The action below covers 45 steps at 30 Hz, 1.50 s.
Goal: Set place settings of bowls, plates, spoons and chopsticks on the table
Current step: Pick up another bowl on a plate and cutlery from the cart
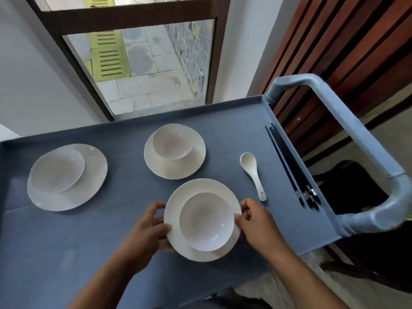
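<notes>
A: The left hand (148,224) grips the left rim of the plate (176,206), near the cart (89,241) front edge.
B: The bowl (206,221) sits off-centre on it.
A: The right hand (256,224) pinches the right rim. An uneven lift could slide the bowl toward the spoon (253,172).

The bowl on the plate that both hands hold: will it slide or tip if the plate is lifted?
It may slide: the bowl appears to sit slightly off-centre on the glossy plate. It looks stiff and breakable, probably ceramic. Being wide and low, it seems unlikely to tip.
</notes>
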### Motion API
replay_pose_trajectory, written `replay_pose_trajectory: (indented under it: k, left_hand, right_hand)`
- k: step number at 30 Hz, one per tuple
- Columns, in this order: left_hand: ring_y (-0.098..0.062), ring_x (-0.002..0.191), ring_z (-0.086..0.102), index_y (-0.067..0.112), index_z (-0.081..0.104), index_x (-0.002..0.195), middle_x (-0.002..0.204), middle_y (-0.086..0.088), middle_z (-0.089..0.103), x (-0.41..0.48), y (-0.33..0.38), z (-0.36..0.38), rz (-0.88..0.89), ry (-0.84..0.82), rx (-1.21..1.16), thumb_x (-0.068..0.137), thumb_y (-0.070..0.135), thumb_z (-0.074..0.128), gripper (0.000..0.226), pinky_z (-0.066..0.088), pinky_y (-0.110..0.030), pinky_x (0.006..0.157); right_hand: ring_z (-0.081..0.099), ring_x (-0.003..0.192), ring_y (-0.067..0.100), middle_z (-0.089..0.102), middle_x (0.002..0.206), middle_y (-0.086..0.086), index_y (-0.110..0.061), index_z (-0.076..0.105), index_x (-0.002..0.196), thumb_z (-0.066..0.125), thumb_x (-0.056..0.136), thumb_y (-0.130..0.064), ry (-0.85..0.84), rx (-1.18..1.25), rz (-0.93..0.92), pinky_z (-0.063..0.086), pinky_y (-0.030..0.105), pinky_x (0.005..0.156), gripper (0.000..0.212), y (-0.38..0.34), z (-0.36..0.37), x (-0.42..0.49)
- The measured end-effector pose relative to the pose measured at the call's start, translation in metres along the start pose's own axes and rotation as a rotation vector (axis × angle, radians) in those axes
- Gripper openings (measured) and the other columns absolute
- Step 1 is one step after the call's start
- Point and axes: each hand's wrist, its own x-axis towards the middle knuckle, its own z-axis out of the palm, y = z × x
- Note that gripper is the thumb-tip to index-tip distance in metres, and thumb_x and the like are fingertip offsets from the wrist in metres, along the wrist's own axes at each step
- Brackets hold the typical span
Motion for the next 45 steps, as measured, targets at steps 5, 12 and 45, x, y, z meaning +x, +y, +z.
replay_pose_trajectory:
  k: [5,12,45]
  left_hand:
    - [-0.039,0.089,0.069,0.030,0.061,0.130,0.116,-0.023,0.069,0.012,0.003,0.024,-0.003,-0.099,-0.110,0.073,-0.004,0.056,0.066,0.060,-0.051,0.070]
    - [-0.036,0.082,0.069,0.032,0.061,0.131,0.112,-0.019,0.070,0.023,0.011,0.039,0.029,-0.055,-0.188,0.088,-0.019,0.036,0.071,0.060,-0.047,0.063]
    - [-0.034,0.083,0.069,0.037,0.064,0.126,0.114,-0.024,0.066,0.032,0.003,0.042,-0.010,-0.100,-0.158,0.069,-0.005,0.060,0.072,0.058,-0.056,0.073]
  right_hand:
    - [0.067,0.072,0.025,0.066,0.074,0.006,-0.023,0.059,0.082,0.068,0.091,-0.027,-0.011,0.087,0.023,0.061,0.044,0.063,0.013,0.003,-0.032,0.016]
    - [0.062,0.052,0.019,0.067,0.068,0.007,-0.012,0.063,0.083,0.059,0.095,-0.025,0.163,0.239,0.064,0.056,0.039,0.058,0.018,0.005,-0.059,0.062]
    - [0.065,0.100,0.041,0.069,0.106,0.024,-0.004,0.040,0.110,0.056,0.095,-0.019,0.411,-0.559,0.119,0.049,0.042,0.074,0.026,0.052,-0.097,0.108]
